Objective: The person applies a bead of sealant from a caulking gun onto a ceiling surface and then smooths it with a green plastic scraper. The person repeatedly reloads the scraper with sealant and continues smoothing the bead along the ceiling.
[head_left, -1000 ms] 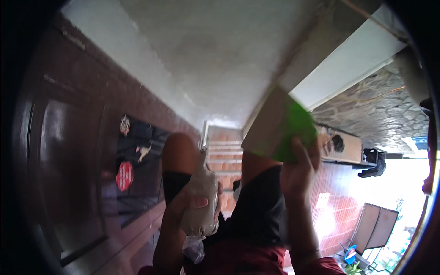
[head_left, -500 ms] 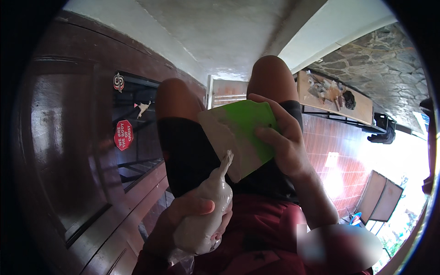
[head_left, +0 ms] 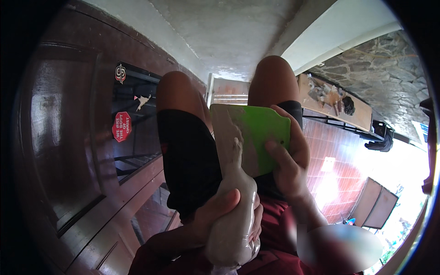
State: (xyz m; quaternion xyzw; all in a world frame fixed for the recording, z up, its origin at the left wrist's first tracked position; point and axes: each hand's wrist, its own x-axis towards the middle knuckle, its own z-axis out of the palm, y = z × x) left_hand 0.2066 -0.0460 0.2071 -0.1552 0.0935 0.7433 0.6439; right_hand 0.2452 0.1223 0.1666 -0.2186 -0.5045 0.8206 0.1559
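Observation:
My left hand (head_left: 215, 213) is wrapped round a clear plastic bag (head_left: 236, 231) full of grey paste, held upright over my lap with its thin tip at the top. A flat green scraper (head_left: 261, 123) is gripped in my right hand (head_left: 291, 160), thumb on its face; grey paste coats its left part. The bag's tip lies over the coated part; whether they touch I cannot tell. My bare knees and black shorts are behind both items.
At left is a dark wooden door (head_left: 68, 137) with a glazed, stickered panel. A wooden table (head_left: 362, 110) holding scraps stands at upper right, near a stone-patterned surface (head_left: 376, 59). A folding board (head_left: 376, 201) leans at lower right, beside bright daylight.
The scraper has dropped from a raised position at the right to over my lap. My left hand has brought the bag rightward and up against or near it, and my knees appear higher.

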